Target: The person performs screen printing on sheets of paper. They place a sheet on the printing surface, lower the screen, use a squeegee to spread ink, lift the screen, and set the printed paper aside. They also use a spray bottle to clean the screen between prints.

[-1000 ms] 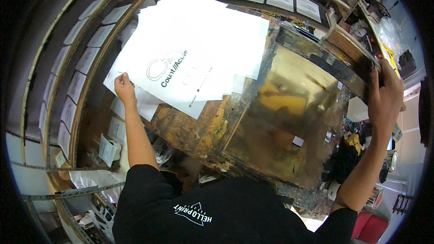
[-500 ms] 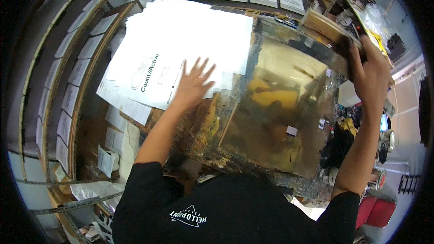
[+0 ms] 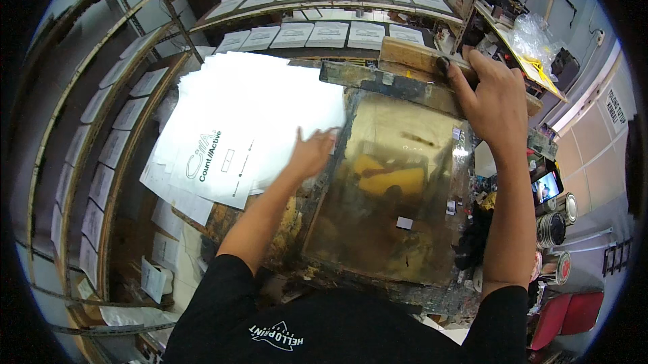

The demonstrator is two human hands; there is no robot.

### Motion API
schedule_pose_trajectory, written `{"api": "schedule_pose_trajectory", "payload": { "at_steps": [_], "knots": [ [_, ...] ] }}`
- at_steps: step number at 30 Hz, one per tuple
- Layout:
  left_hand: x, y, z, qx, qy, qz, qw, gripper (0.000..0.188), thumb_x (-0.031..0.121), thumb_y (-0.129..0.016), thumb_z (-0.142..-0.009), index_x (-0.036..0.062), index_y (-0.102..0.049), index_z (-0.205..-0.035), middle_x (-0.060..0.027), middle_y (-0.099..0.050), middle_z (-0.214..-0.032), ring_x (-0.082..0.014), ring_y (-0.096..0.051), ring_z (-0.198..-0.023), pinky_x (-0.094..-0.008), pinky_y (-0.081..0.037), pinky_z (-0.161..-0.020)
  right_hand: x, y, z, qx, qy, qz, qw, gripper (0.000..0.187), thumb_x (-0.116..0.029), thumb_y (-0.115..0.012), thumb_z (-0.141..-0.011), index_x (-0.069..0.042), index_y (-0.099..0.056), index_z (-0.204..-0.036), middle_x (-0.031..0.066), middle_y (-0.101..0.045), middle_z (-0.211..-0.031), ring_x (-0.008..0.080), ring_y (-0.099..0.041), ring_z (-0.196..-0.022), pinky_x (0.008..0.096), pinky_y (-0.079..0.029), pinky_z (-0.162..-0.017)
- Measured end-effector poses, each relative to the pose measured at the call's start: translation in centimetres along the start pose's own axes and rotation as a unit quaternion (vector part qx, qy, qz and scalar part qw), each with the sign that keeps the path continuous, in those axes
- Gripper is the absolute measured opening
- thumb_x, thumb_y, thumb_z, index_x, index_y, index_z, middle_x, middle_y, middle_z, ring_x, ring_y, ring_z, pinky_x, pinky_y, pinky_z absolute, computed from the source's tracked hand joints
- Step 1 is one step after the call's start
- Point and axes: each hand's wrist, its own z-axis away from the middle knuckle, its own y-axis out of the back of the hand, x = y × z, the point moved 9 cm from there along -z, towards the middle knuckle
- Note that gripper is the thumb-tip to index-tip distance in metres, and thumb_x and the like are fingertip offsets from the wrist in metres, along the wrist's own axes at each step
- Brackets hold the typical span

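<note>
My right hand [image 3: 496, 97] is closed round a wooden frame [image 3: 412, 57], which stands raised at the far edge of the worktable and is seen edge-on. Below it lies a shiny brownish-yellow printing bed [image 3: 358, 226] with a yellow shape and several small pale tabs on it. My left hand [image 3: 312, 155] is at the lower right edge of a stack of white sheets [image 3: 263, 104], its fingers apart. The top sheet carries dark print at its lower left. Whether the fingertips press on the paper cannot be made out.
Shelves with printed sheets stand at the left [image 3: 111, 155] and at the back [image 3: 327, 33]. To the right are a black cloth [image 3: 476, 236], paint cans [image 3: 550, 229], a lit phone [image 3: 547, 187] and a red chair [image 3: 570, 320]. A clear plastic bag [image 3: 533, 40] lies on the right shelf.
My left hand has moved right and down from the printed sheet to the stack's edge, its fingers less spread. My right hand still holds the frame. The view has tilted up, showing more back shelves.
</note>
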Motion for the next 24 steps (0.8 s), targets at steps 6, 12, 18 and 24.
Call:
{"api": "schedule_pose_trajectory", "payload": {
  "at_steps": [6,12,18,24],
  "knots": [
    [11.7,-7.5,6.0,0.025,-0.121,-0.109,0.986,0.105,0.085,-0.046,-0.086,0.0075,-0.043,-0.156,-0.0257,-0.034,-0.163,-0.0484,-0.022,-0.154,-0.0695,-0.001,-0.122,-0.2,-0.6,2.5,0.046,0.034,0.002,0.998,0.049,-0.052,-0.064,-0.093,-0.004,-0.066,-0.084,0.0159,-0.068,-0.08,0.0365,-0.067,-0.085,0.0473,-0.043,-0.08],
    [17.0,-12.2,4.3,-0.037,-0.259,-0.101,0.96,0.125,0.095,-0.055,-0.069,0.0079,-0.041,-0.158,-0.0251,-0.025,-0.167,-0.0514,-0.014,-0.155,-0.0702,-0.005,-0.122,-0.4,-1.2,0.2,-0.139,-0.001,0.001,0.99,0.06,-0.057,-0.045,-0.105,-0.009,-0.063,-0.073,0.0024,-0.057,-0.062,0.017,-0.05,-0.06,0.0387,-0.045,-0.07],
    [22.4,-15.3,4.5,-0.035,-0.3,-0.107,0.947,0.126,0.095,-0.058,-0.068,0.0087,-0.039,-0.158,-0.0247,-0.024,-0.167,-0.0519,-0.014,-0.154,-0.0697,-0.005,-0.122,-1.2,0.7,1.0,-0.103,-0.015,-0.02,0.994,0.061,-0.056,-0.046,-0.104,-0.006,-0.068,-0.079,0.0075,-0.063,-0.067,0.019,-0.055,-0.064,0.0409,-0.043,-0.079],
    [25.1,-16.2,6.9,-0.035,-0.298,-0.069,0.951,0.129,0.098,-0.055,-0.066,0.0081,-0.041,-0.157,-0.0244,-0.024,-0.167,-0.0514,-0.014,-0.154,-0.0719,-0.002,-0.121,0.0,0.2,1.1,-0.072,0.019,-0.037,0.996,0.059,-0.054,-0.047,-0.104,-0.007,-0.066,-0.074,0.0058,-0.058,-0.061,0.0182,-0.051,-0.058,0.0397,-0.045,-0.079]
  ]
}}
